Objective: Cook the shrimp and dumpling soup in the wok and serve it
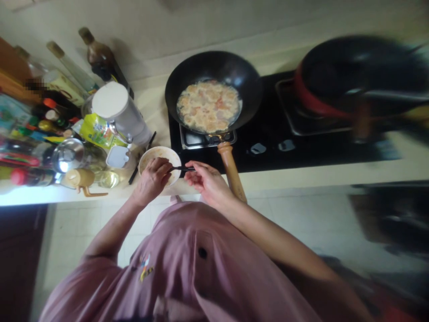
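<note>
Pale counter [301, 180] and plain wall [150, 31] frame a black stovetop [258, 129], on which a dark wok [217, 62] is set over the left burner, its wooden handle [233, 172] pointed toward the person. Inside the wok, a broad layer of pale golden food [209, 105] flecked with reddish-orange bits is spread, ringed by liquid. On the counter's near edge, just left of the handle, a white bowl [174, 155] is placed, partly covered by the left hand [154, 175]. By that hand's bunched, nearly closed fingers, the left end of a slim dark utensil [182, 168] is held above the bowl. By the right hand [209, 181], half open, the other end is pinched between thumb and forefinger, the remaining fingers loosely curled; how firmly either grip is kept cannot be told. Left of the bowl, a thin dark stick [133, 174] is laid. Farther left, bottles [105, 60], a white-lidded jug [115, 105] and a yellow-green packet [95, 129] are crowded together. At the right, a red-sided pan [308, 91] is seen, blurred.
</note>
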`<state>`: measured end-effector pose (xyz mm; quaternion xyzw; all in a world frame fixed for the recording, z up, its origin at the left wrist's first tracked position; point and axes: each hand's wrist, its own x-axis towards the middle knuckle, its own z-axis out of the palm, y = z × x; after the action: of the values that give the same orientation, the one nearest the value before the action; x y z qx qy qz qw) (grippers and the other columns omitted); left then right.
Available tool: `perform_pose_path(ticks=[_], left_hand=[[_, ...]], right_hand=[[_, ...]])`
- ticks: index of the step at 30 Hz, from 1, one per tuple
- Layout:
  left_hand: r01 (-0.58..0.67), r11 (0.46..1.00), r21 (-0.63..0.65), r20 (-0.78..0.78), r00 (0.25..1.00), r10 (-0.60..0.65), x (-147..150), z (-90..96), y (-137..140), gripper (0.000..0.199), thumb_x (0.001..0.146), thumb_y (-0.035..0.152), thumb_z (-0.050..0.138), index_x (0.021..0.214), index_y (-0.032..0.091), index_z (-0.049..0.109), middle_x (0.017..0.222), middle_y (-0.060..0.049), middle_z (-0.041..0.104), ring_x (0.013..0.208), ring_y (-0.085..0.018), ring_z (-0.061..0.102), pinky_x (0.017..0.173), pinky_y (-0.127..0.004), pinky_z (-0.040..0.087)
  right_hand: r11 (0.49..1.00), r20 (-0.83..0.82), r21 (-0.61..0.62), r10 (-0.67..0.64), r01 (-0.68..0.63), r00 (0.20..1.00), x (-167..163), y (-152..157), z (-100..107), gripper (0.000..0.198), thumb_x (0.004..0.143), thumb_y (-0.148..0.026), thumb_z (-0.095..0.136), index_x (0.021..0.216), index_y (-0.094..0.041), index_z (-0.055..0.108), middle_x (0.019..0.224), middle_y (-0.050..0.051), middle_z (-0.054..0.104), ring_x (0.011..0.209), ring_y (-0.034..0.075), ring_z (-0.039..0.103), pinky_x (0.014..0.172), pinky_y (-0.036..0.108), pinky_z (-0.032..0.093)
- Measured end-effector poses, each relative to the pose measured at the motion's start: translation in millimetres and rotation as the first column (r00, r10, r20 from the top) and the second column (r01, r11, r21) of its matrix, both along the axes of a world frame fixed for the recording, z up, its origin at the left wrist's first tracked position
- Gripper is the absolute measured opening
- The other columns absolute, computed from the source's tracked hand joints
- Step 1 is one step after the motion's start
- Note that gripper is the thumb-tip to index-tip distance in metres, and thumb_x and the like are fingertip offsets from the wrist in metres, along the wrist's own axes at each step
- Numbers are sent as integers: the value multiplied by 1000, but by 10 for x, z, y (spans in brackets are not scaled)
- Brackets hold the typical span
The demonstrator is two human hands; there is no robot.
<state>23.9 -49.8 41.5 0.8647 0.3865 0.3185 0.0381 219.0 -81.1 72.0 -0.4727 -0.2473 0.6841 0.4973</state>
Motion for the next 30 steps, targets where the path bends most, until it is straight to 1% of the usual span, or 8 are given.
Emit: perform_pose_path(ticks=[3, 6, 9, 11, 14, 18, 25, 30], left_hand=[[-66, 996, -56, 251, 965, 78, -40, 18, -33, 22, 91, 27, 64, 111, 18, 67, 129, -14, 62, 122, -29, 57, 105, -47, 45], [-156, 933, -323, 702, 622, 347, -28, -24, -22, 25, 92, 38, 63, 108, 20, 66, 122, -10, 65, 117, -24, 61, 101, -38, 49], [162, 713, -682, 731, 117, 673, 76, -79, 24, 24, 96, 40, 55, 97, 18, 64, 98, -7, 69, 96, -18, 68, 88, -30, 54], [474, 503, -723, 570, -4, 822, 174, -78, 52, 33, 101, 41, 46, 92, 15, 63, 87, -7, 69, 86, -18, 70, 84, -32, 56], [712, 358, -605, 474, -39, 880, 281, -24, 74, 47, 105, 41, 31, 87, 12, 63, 82, -9, 68, 82, -18, 70, 82, -32, 57], [737, 376, -562, 455, -104, 884, 248, 16, 131, 37, 103, 22, 35, 79, 12, 61, 73, -5, 65, 70, -12, 67, 71, -22, 57], [565, 512, -647, 610, -20, 792, -60, -119, 185, 22, 93, 14, 51, 72, 13, 56, 62, 2, 56, 51, -2, 51, 48, -12, 39], [248, 628, -738, 665, 422, 616, -192, -204, 125, 23, 67, 24, 78, 73, 15, 59, 61, 5, 54, 52, -6, 48, 49, -17, 38]], right_hand=[[1000, 17, 7, 1, -1, 1000, 52, -5, 22, 28, 72, -39, 74, 88, -17, 65, 61, 1, 66, 52, 9, 57, 46, 17, 34], [992, 93, 124, -5, -7, 996, 93, -32, 26, 29, 76, -43, 73, 90, -19, 65, 63, 0, 65, 50, 9, 56, 41, 17, 28], [950, 254, 308, -24, -57, 967, 101, -85, 14, 32, 85, -49, 65, 96, -20, 65, 65, 0, 65, 50, 9, 57, 41, 19, 29], [877, 437, 448, -42, -177, 898, 90, -125, 3, 30, 94, -48, 55, 101, -20, 65, 69, 0, 66, 53, 10, 59, 46, 21, 39], [600, 743, 595, -158, -535, 650, 72, -167, -2, 25, 99, -34, 48, 106, -20, 68, 79, 3, 70, 63, 12, 64, 60, 25, 50], [306, 803, 564, -422, -767, 422, 118, -202, 65, 25, 98, -21, 48, 112, -19, 69, 87, 6, 72, 78, 16, 69, 73, 27, 56], [536, 723, 689, -460, -488, 515, 336, -279, 142, 28, 101, -28, 46, 119, -25, 67, 88, 3, 72, 67, 13, 67, 67, 27, 57], [532, 683, 712, -376, -458, 626, 313, -304, 73, 22, 100, -22, 49, 114, -22, 67, 83, 0, 69, 63, 9, 64, 63, 22, 54]])
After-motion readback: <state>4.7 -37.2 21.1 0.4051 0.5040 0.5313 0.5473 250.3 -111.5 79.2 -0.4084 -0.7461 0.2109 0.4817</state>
